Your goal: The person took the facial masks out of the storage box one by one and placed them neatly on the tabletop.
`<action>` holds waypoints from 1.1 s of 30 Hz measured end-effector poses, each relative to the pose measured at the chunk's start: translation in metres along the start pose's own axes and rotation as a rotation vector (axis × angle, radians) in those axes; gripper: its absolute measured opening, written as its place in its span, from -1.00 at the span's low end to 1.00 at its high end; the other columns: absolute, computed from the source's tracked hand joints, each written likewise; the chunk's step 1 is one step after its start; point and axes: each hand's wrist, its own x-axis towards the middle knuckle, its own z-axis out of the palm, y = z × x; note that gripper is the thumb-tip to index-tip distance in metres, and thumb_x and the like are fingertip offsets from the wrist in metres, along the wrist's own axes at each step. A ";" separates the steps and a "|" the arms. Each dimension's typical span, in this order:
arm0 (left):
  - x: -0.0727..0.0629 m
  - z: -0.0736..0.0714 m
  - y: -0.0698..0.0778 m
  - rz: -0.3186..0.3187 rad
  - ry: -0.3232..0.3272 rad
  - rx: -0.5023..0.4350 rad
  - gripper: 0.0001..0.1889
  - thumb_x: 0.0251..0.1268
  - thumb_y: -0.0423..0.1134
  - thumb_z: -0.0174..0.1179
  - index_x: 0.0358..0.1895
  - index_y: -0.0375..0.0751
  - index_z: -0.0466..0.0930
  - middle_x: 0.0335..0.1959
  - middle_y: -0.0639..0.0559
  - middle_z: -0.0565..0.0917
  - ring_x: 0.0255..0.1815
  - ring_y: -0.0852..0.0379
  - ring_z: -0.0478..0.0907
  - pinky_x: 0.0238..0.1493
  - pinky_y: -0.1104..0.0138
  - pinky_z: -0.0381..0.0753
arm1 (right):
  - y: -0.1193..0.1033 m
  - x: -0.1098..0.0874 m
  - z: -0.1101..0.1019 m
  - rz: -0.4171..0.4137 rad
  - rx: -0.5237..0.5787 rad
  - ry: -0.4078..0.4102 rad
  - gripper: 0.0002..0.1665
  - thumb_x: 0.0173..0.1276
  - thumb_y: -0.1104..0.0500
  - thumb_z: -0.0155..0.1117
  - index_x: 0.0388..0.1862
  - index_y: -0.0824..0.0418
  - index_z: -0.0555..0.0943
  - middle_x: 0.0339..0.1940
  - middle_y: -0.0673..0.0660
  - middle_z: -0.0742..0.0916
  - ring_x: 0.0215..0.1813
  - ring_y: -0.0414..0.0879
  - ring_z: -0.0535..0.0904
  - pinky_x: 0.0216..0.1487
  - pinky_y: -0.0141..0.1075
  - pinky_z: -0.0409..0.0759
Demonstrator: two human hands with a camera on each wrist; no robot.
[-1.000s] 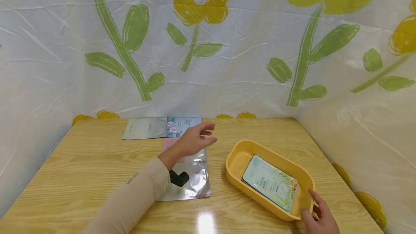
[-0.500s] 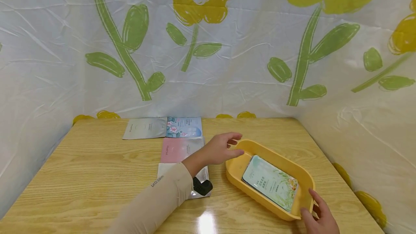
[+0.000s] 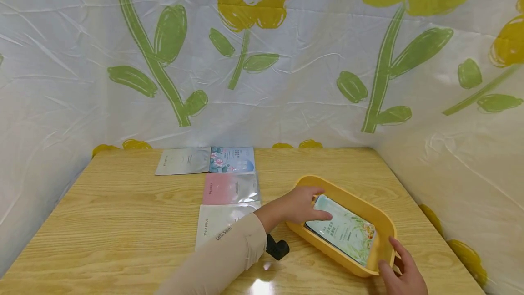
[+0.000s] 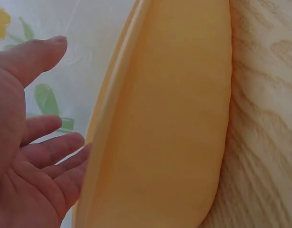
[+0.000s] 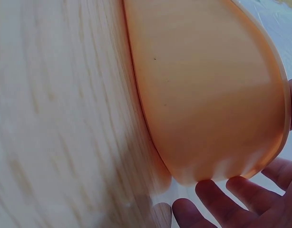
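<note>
A yellow plastic basket (image 3: 348, 265) sits slantwise on the table, with a pale green face mask packet (image 3: 344, 231) lying in it, printed with leaves. A dark edge shows beneath this packet. My left hand (image 3: 300, 206) is over the basket's left end, fingers loosely spread and holding nothing; its thumb overlaps the packet's upper left corner in the head view. Whether it touches the packet cannot be told. At the basket's right end my right hand (image 3: 403, 272) holds the rim, thumb on one side and fingers against the outer wall (image 5: 208, 118).
Left of the basket lie a grey packet (image 3: 183, 161), a blue floral packet (image 3: 231, 160), a pink packet (image 3: 225, 189) and a whitish silver packet (image 3: 217, 222), edge to edge. A flower-printed curtain (image 3: 286, 117) closes off the table's back and sides.
My left hand has moved right and slightly down, from above the pink and blue packets to over the basket. The right hand and the basket have stayed put.
</note>
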 end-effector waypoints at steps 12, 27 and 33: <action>0.013 0.012 0.004 -0.099 -0.063 0.164 -0.20 0.29 0.20 0.30 0.51 -0.06 0.29 0.40 0.15 0.44 0.40 0.21 0.34 0.27 0.36 0.40 | -0.002 -0.001 -0.001 -0.022 0.001 0.017 -0.13 0.44 0.19 0.09 0.64 0.26 0.00 0.47 0.54 0.26 0.37 0.36 0.32 -0.37 -0.61 0.42; 0.019 0.017 0.004 -0.191 -0.095 0.269 -0.21 0.24 0.18 0.35 0.46 -0.14 0.38 0.37 0.15 0.48 0.29 0.24 0.45 0.16 0.42 0.47 | 0.000 0.000 0.001 -0.033 0.001 0.027 -0.14 0.42 0.20 0.11 0.62 0.28 0.04 0.48 0.53 0.26 0.37 0.36 0.33 -0.37 -0.62 0.40; 0.019 0.019 0.005 -0.197 -0.100 0.303 -0.22 0.25 0.19 0.34 0.44 -0.14 0.41 0.37 0.16 0.47 0.26 0.26 0.47 0.11 0.44 0.48 | -0.001 0.000 0.001 -0.031 0.004 0.016 -0.13 0.42 0.20 0.10 0.63 0.28 0.02 0.50 0.52 0.22 0.39 0.37 0.31 -0.37 -0.62 0.40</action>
